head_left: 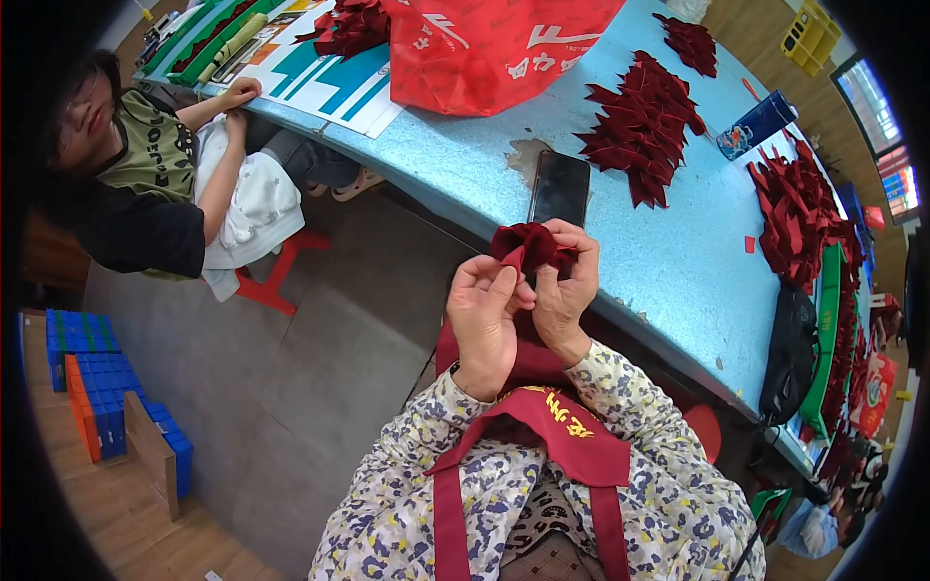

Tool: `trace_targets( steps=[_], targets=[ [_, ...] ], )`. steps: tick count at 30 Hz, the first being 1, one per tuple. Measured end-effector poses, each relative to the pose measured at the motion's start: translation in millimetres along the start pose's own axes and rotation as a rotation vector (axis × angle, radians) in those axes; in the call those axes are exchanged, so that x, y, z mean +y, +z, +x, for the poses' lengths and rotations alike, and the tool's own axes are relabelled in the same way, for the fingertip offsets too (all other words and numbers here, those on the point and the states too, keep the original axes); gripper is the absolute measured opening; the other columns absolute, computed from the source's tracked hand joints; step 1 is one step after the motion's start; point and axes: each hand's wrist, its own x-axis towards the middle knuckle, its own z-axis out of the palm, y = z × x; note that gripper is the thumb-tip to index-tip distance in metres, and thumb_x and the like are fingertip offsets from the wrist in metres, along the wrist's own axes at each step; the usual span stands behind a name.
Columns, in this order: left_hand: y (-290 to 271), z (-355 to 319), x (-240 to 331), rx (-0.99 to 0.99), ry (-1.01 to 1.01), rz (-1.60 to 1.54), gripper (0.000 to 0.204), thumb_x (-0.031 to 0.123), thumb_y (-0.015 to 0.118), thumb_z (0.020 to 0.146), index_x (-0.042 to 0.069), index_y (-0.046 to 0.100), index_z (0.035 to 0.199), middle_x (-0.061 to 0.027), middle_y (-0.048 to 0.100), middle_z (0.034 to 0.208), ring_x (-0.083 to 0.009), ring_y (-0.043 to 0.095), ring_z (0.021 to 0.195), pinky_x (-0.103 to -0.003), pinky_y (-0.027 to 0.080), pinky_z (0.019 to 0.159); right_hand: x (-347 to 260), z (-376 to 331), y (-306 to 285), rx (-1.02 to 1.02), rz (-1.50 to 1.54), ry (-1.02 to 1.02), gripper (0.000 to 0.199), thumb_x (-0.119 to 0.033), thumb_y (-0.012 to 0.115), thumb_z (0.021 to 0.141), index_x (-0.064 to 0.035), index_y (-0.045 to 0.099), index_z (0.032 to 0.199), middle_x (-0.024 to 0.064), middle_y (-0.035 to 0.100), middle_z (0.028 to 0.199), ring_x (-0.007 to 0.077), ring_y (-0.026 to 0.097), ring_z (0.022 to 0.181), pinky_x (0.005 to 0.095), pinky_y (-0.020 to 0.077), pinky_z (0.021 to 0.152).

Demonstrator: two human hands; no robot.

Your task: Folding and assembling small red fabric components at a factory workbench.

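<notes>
A dark red velvety fabric piece [523, 244], folded like a bow, is held up in front of me near the table edge. My left hand [486, 324] pinches its lower left side between thumb and fingers. On the other side, my right hand [568, 290] grips it with the fingers behind and the thumb in front. The fingertips of both hands almost meet beneath the fabric. Just beyond my right hand, a black phone [560, 189] lies on the light blue table [455, 174]. Farther off is a pile of similar dark red pointed fabric pieces [644, 131].
A large red bag [494, 58] stands at the far side. More red fabric pieces [799, 213], a blue cylindrical can [758, 126] and a green tray [828, 339] are at right. A co-worker [145, 184] sits at left. Blue crates [102, 387] stand on the floor.
</notes>
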Motion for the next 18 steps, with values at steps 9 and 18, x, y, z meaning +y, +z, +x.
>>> trace_targets(
  steps=[9,18],
  targets=[
    [-29.8,8.2,-5.2,-0.059,-0.477,-0.52,0.013,0.015,0.056,0.09,0.006,0.052,0.098,-0.0031,0.056,0.078,-0.0109,0.052,0.06,-0.021,0.043,0.054,0.5,-8.6,9.3,0.068,0.164,0.154,0.027,0.009,0.043,0.078,-0.0013,0.044,0.102,0.0122,0.052,0.109,0.0159,0.052,0.095,0.0281,0.0418,0.09],
    [-31.7,9.5,5.2,-0.054,-0.115,-0.117,0.013,0.01,0.056,0.089,0.003,0.054,0.1,-0.0022,0.057,0.078,-0.0086,0.05,0.056,-0.02,0.039,0.048,10.6,-13.2,12.6,0.126,0.55,0.541,0.019,0.001,0.049,0.087,-0.002,0.047,0.105,0.0087,0.059,0.1,0.0132,0.057,0.087,0.0255,0.0464,0.079]
  ],
)
